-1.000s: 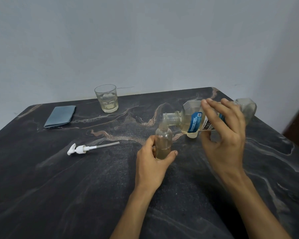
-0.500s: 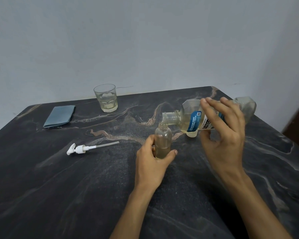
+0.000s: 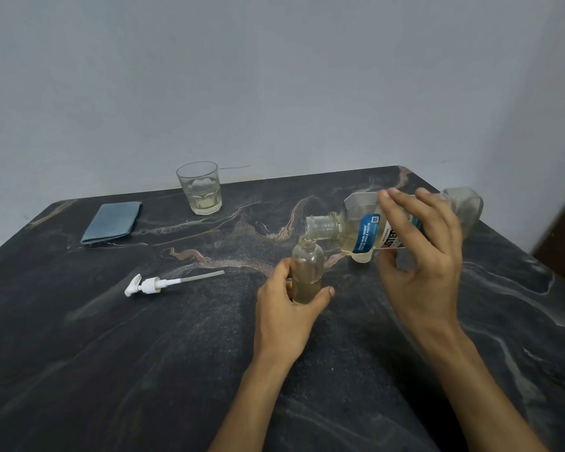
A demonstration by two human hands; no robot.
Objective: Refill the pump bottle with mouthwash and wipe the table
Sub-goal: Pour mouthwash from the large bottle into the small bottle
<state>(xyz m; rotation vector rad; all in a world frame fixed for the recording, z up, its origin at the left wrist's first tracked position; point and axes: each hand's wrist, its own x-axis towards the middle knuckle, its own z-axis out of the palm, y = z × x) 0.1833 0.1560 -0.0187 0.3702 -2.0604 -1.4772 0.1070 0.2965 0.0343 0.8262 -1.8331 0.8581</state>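
Observation:
A small clear pump bottle (image 3: 307, 272) stands upright on the dark marble table (image 3: 144, 370), partly filled with pale liquid. My left hand (image 3: 284, 314) grips its lower half. My right hand (image 3: 421, 256) holds the large mouthwash bottle (image 3: 359, 230) tipped on its side, its open neck right over the small bottle's mouth. Pale yellow mouthwash pools in the lower corner of the big bottle. The white pump head (image 3: 150, 284) with its tube lies on the table to the left.
A drinking glass (image 3: 200, 188) with a little pale liquid stands near the back edge. A folded blue cloth (image 3: 111, 221) lies at the back left. A grey wall runs behind the table; a dark door edge shows at the far right.
The mouthwash bottle's neck has lifted slightly off the small bottle's mouth. Both hands stay in nearly the same place.

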